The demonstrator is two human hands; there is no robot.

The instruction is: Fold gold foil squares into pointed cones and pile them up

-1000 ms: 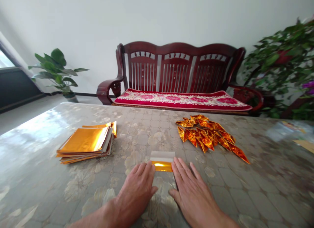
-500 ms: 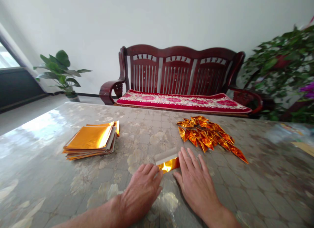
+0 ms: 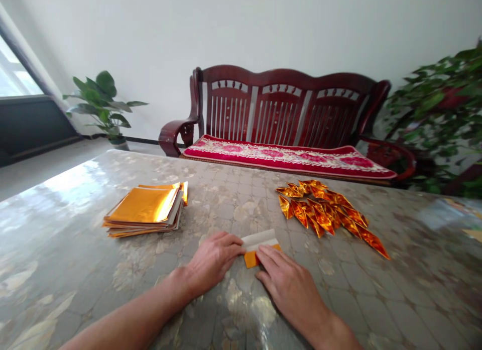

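Note:
A partly folded sheet of gold foil paper point(image 3: 259, 238) lies in front of me, its pale back showing along the far strip and gold along the near fold. At its left end, my left hand point(image 3: 215, 259) is closed, thumb and fingertips pinching the edge. My right hand point(image 3: 289, 284) lies over the gold part with its fingers stretched out, the fingertips pressing on the fold. To the left sits a stack of gold foil sheets point(image 3: 145, 204). Beyond my right hand is a pile of folded, pointed gold foil pieces point(image 3: 329, 209).
A patterned, glossy cover lies on the table point(image 3: 211, 214). Clear plastic packaging point(image 3: 448, 212) rests at the right edge. Behind the table stands a dark red wooden bench point(image 3: 278, 109) with a red floral cushion point(image 3: 286, 154). Potted plants point(image 3: 103, 104) flank it.
My right hand has slid from the sheet's right end toward its middle, fingers now over the gold fold. My left hand has shifted left and pinches the left edge. The view has turned slightly.

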